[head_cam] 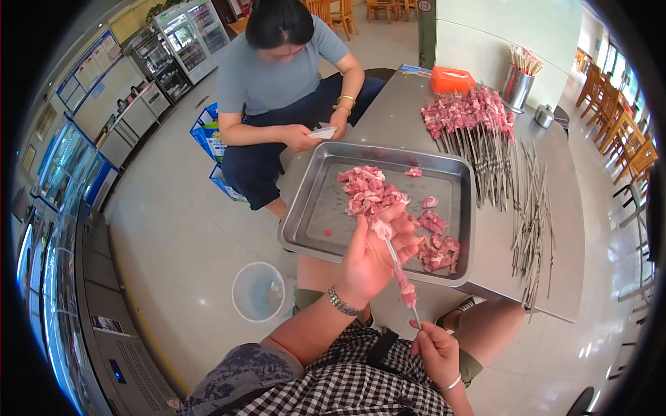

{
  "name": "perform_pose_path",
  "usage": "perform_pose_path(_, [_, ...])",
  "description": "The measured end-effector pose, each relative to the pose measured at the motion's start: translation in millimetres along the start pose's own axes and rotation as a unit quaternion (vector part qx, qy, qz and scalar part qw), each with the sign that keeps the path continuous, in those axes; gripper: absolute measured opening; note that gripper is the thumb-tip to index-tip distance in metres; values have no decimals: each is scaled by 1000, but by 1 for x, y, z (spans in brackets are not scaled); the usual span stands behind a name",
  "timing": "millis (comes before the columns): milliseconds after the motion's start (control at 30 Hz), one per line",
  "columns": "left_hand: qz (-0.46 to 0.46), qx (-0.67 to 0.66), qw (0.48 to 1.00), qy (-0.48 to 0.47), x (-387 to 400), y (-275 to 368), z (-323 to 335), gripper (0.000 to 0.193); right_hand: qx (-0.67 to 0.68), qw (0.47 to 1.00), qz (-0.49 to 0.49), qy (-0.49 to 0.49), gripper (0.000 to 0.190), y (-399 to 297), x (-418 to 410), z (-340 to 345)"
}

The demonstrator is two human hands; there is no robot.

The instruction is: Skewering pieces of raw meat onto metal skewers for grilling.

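Observation:
My right hand [436, 349] grips the lower end of a metal skewer [393, 254] that slants up and away from me. Several pieces of raw meat [405, 286] are threaded along its middle. Palm up, my left hand [367, 260] holds a pale meat piece [382, 229] at the skewer's far end; whether the tip has gone through it is hidden. Under and beyond my left hand is a deep steel tray [322, 208]. In it lie a heap of cut raw meat [367, 187] and a smaller group of pieces [439, 252] at the right.
Loaded meat skewers [468, 117] lie piled on the steel table [559, 208], beside bare metal skewers [532, 229]. Behind stand an orange box [451, 79], a steel canister of sticks [519, 88] and a lidded pot [544, 115]. A seated person [281, 78] holds something white. A bucket [258, 291] stands on the floor.

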State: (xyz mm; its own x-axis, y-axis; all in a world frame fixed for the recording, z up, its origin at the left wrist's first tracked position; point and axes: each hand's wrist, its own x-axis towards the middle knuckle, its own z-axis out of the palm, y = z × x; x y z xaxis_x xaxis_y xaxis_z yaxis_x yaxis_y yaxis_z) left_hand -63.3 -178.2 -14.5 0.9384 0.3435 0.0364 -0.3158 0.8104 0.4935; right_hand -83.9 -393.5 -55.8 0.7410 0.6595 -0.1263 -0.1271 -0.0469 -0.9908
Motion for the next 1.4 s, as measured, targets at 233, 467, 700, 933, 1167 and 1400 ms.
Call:
perform_pose_path(233, [-14,-116,977,-179,11,7,-21,44,14,1000,22,1,23,7,-4,0])
perform_pose_path(467, [-125,-34,987,91,1,10,14,44,12,1000,16,7,23,6,-2,-3])
perform_pose_path(700, [-11,-78,992,-95,13,11,-17,37,-12,1000,19,-10,24,15,-4,-5])
perform_pose_path(933, [3,-19,995,-97,10,12,-8,33,-15,1000,17,-3,24,15,-6,-6])
perform_pose_path(1167, [61,53,993,-87,5,4,-2,31,-42,999,2,-4,23,8,-4,-4])
perform_pose_path(1400, [113,92,985,-93,2,-4,0,32,-50,999,-18,5,23,9,-4,-1])
